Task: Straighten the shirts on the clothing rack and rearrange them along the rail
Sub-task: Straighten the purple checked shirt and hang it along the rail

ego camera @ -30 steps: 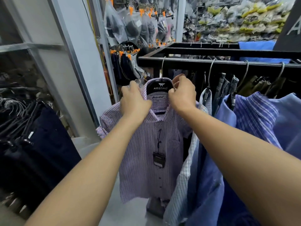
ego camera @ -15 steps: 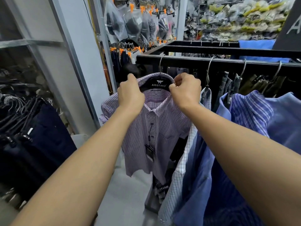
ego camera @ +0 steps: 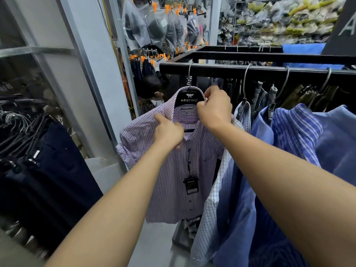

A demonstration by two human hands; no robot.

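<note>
Gripping the lilac striped shirt (ego camera: 169,180) at 12 o'clock, your left hand (ego camera: 168,132) curls round its collar front while your right hand (ego camera: 213,110) pinches the collar beside the black hanger (ego camera: 189,98). The shirt hangs at the 9 o'clock end of the rail (ego camera: 269,71), with blue shirts (ego camera: 296,128) at 3 o'clock.

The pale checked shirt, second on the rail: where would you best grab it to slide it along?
Probably by the stem of its wire hook, just above the collar, reaching in from the front and above. The pale checked shirt hangs edge-on, squeezed between the lilac shirt and the blue shirt, so its cloth offers little to grip. The hook stands bare below the rail.
</note>
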